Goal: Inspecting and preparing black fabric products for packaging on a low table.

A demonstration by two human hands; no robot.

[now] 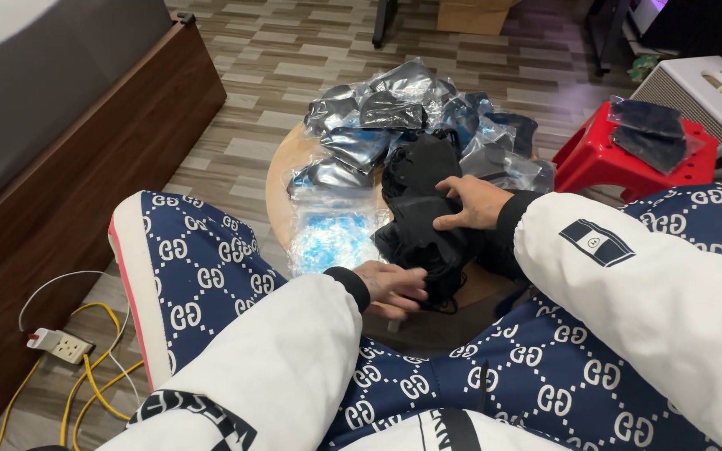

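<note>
A soft black fabric pile (pixel 424 213) lies on the round wooden desk (pixel 282 179), beside clear plastic-wrapped dark packets (pixel 378 104). The right hand (pixel 471 203) presses on top, its grip closed on a fold. The left hand (pixel 390 288) pinches the near edge. The cloth looks light, limp and easily bunched, so edges offer the best hold.

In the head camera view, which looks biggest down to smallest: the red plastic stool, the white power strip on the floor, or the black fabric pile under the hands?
1. Black fabric pile
2. Red plastic stool, close in size; it sits farther away, so this order is unsure
3. White power strip, clearly smallest
</note>
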